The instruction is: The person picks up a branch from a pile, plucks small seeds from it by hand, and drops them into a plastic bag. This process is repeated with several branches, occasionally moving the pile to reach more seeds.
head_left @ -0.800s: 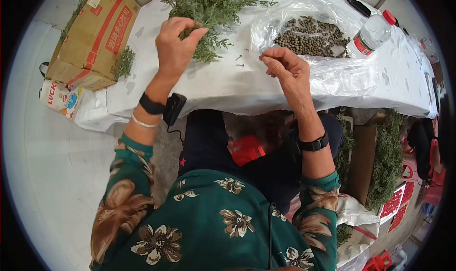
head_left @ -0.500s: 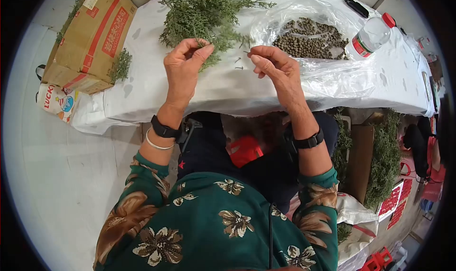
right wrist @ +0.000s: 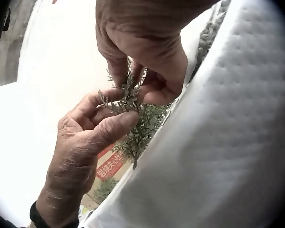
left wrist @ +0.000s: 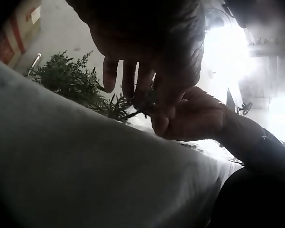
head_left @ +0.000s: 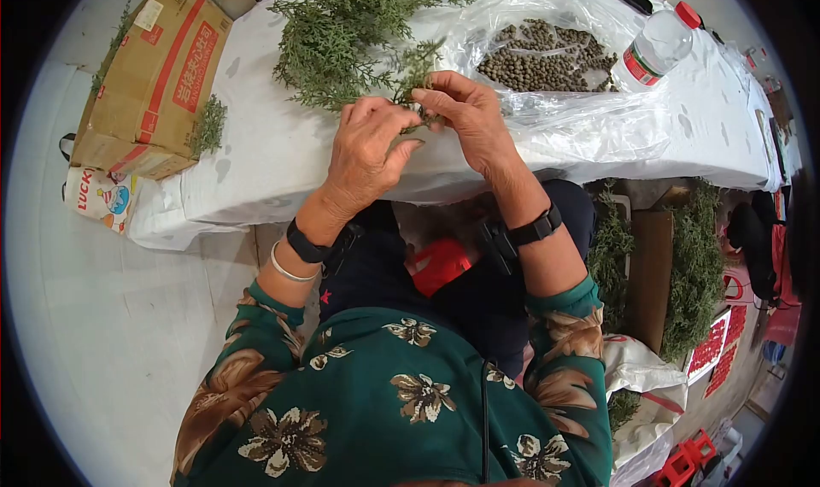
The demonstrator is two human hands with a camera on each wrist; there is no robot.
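A pile of green feathery sprigs (head_left: 342,34) lies on the white-covered table (head_left: 282,158). Both hands meet at the table's near edge over one small sprig (head_left: 416,85). My left hand (head_left: 400,130) pinches its lower stem between thumb and fingers. My right hand (head_left: 424,101) pinches the sprig from the other side. In the right wrist view the sprig (right wrist: 126,97) sits between the right hand (right wrist: 133,78) above and the left hand (right wrist: 111,114) below. The left wrist view shows the left hand (left wrist: 147,102), the right hand (left wrist: 194,116) and the pile (left wrist: 66,80).
A clear plastic bag of small round brown-green berries (head_left: 547,55) lies right of the hands, with a water bottle (head_left: 653,47) beyond it. A cardboard box (head_left: 145,77) stands at the table's left end. More greenery in boxes (head_left: 696,265) sits on the floor at right.
The left hand lifted a sprig from the pile and carried it right and toward me. The right hand moved left to meet it, and both now hold the sprig.
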